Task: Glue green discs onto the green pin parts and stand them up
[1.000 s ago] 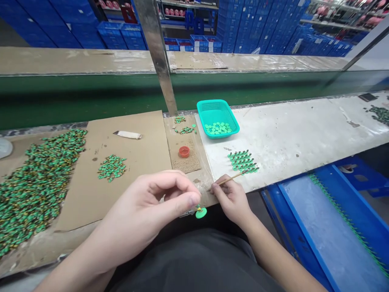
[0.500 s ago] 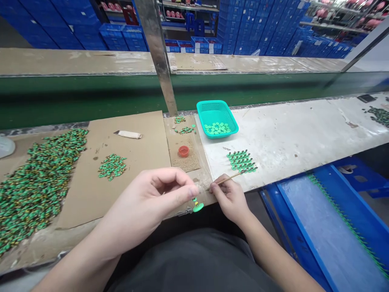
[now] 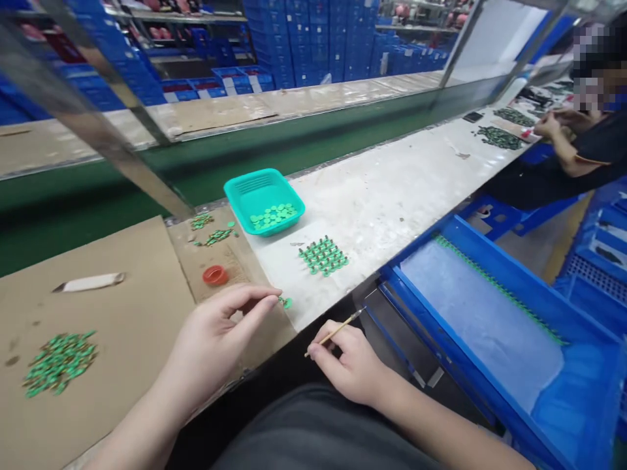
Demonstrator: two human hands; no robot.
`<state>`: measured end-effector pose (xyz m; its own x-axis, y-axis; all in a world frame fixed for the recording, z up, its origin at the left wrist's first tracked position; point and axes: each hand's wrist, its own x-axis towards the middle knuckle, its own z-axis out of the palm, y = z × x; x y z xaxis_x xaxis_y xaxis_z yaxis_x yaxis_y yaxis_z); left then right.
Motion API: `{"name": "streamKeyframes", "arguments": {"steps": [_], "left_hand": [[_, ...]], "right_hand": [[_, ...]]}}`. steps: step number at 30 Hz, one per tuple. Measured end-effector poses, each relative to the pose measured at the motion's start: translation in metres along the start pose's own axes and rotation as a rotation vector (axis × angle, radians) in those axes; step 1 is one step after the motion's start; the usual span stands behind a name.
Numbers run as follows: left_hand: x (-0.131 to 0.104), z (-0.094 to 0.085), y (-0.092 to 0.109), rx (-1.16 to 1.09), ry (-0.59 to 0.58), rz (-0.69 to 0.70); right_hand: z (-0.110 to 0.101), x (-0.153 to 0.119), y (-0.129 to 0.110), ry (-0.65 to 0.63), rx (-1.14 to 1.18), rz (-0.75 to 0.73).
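My left hand (image 3: 220, 339) is closed in a pinch on a small green piece with a round disc (image 3: 287, 302), just over the table's front part. The fingertips hide most of the piece. Lower and to the right, my right hand (image 3: 353, 365) grips a thin wooden-handled brush (image 3: 337, 330), its tip pointing up and right past the table edge. Beyond my hands, green pieces on discs (image 3: 324, 256) stand in rows on the white surface. A small red cup (image 3: 215, 275) sits left of them on brown board.
A turquoise basket (image 3: 235, 196) holds green discs. Small green-and-gold parts (image 3: 59, 363) and a pale-handled knife-like tool (image 3: 93, 282) lie on cardboard at left. A blue crate (image 3: 482, 238) with a lined floor stands at right. A co-worker (image 3: 582, 143) works at the far right.
The view has turned right, bringing the co-worker into sight. My left hand has carried the piece toward the standing rows. My right hand with the brush has drawn away from it, off the table edge.
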<state>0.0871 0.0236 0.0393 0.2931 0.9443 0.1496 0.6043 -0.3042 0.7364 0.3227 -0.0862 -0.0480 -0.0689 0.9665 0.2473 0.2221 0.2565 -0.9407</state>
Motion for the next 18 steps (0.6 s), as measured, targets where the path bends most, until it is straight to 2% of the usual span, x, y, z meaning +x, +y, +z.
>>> {"name": "streamKeyframes", "arguments": {"steps": [2, 4, 8, 14, 18], "left_hand": [[0.018, 0.024, -0.004, 0.059, -0.030, 0.141], [0.034, 0.044, -0.004, 0.096, -0.066, 0.224], [0.056, 0.070, -0.004, 0.187, -0.077, 0.325], [0.064, 0.082, -0.009, 0.280, -0.063, 0.388], [0.057, 0.079, -0.003, 0.296, -0.037, 0.369]], "right_hand": [[-0.011, -0.007, 0.001, 0.033, -0.003, 0.029], [-0.021, -0.013, 0.004, 0.059, -0.003, 0.056], [-0.038, -0.021, 0.008, 0.090, 0.003, 0.096], [-0.053, -0.022, 0.015, 0.090, -0.014, 0.130], [-0.058, -0.022, 0.014, 0.075, -0.065, 0.149]]}}
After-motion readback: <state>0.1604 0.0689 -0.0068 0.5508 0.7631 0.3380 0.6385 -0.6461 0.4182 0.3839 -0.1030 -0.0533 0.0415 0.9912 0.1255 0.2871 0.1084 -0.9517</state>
